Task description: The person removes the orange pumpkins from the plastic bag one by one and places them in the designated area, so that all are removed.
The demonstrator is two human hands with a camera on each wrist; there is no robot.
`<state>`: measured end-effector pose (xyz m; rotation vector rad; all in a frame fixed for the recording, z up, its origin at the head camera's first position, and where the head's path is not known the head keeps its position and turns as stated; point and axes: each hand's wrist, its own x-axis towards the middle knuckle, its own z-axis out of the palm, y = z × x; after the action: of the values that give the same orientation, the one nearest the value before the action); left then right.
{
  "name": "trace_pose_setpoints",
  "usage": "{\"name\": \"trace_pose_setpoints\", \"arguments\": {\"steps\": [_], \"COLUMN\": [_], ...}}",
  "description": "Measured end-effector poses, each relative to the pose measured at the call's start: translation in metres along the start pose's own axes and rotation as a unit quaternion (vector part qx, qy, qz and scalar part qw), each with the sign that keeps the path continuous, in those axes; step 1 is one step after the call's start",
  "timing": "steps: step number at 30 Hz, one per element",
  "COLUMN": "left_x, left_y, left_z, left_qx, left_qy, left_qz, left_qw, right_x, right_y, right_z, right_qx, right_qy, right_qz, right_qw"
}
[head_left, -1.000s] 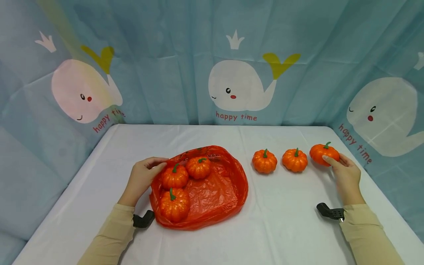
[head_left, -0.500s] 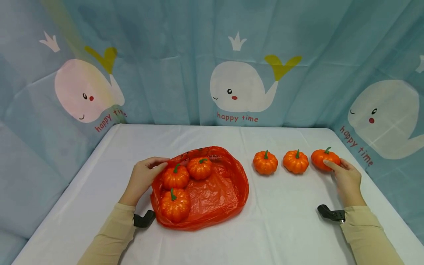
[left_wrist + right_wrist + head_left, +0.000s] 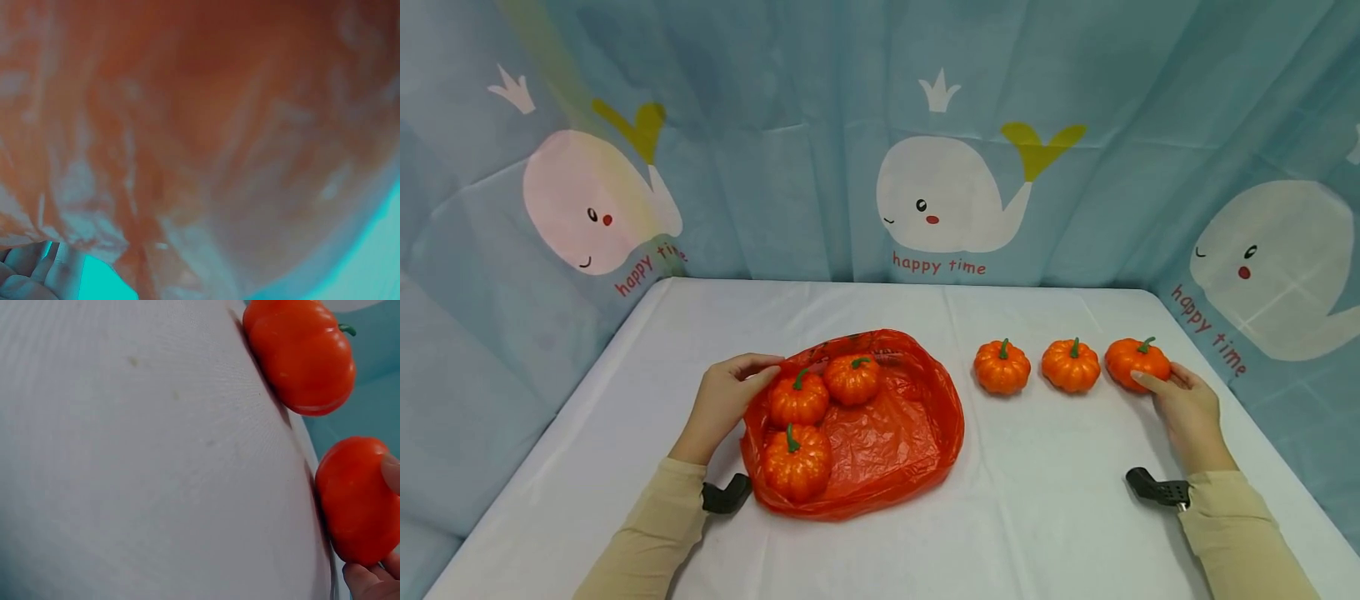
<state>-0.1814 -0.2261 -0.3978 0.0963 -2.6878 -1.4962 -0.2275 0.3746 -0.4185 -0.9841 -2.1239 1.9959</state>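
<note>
My left hand [image 3: 723,402] pinches the left rim of a red plastic bag [image 3: 887,450], which lies spread open with its edge rolled. The bag's wall [image 3: 187,125] fills most of the left wrist view, blurred. Three orange toy pumpkins with green stems sit inside the bag: one at the back [image 3: 852,380], one at the left [image 3: 799,399], one in front [image 3: 797,463]. At the table's right, my right hand [image 3: 1187,410] holds another pumpkin [image 3: 1133,360] between thumb and fingers. In the right wrist view that pumpkin [image 3: 356,500] is at the table surface.
Two more pumpkins, one nearer the bag [image 3: 1002,367] and one in the middle [image 3: 1071,366], stand in a row left of the held one. White cloth covers the table [image 3: 1015,500]. A blue whale-print curtain [image 3: 820,167] hangs behind and at both sides.
The pumpkin in my right hand has come down slightly and sits more level with its row. My right hand has shifted a little lower. My left hand keeps its place on the bag.
</note>
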Motion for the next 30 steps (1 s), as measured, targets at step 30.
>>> {"name": "trace_pose_setpoints", "arguments": {"steps": [30], "left_x": [0.0], "left_y": [0.001], "left_z": [0.001], "left_qx": [-0.004], "left_qy": [0.0], "left_qz": [0.002], "left_qw": [1.0], "right_x": [-0.104], "right_y": [-0.004], "right_z": [0.042], "right_qx": [-0.019], "right_qy": [0.014], "right_qz": [-0.171], "right_qw": [0.985]}}
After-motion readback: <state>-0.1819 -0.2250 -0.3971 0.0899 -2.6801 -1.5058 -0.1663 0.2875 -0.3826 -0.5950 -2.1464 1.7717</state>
